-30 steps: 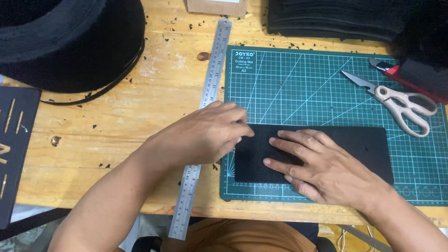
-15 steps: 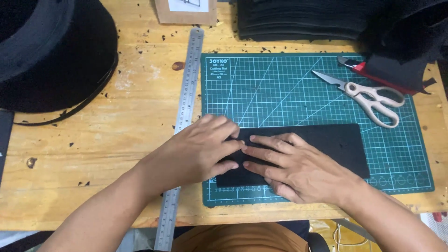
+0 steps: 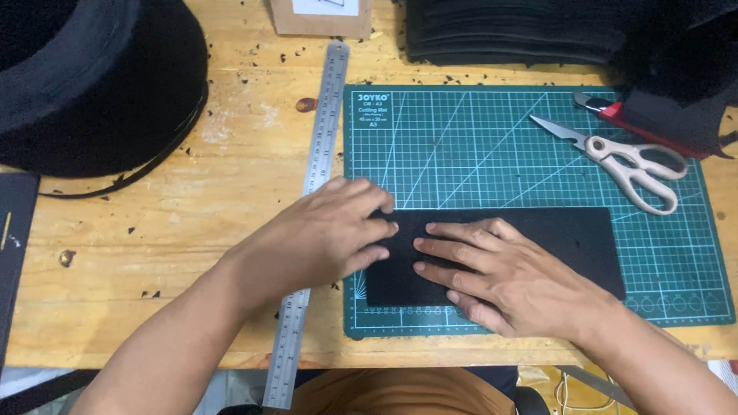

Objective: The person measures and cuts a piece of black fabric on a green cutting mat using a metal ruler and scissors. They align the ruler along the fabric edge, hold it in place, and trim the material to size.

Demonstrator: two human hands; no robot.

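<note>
A flat black rectangular sheet lies on a green cutting mat on a wooden table. My left hand rests over the sheet's left end, fingers curled against its edge. My right hand lies flat on the sheet's middle, fingers spread and pointing left, pressing it down. The fingertips of both hands almost meet. The sheet's left part is hidden under my hands.
A long steel ruler lies along the mat's left side, partly under my left arm. Scissors and a red-handled knife sit at the mat's far right. A large black round object fills the far left; stacked black sheets at the back.
My view has shifted a little. My hands stay on the black sheet, drawn slightly closer together at its left end.
</note>
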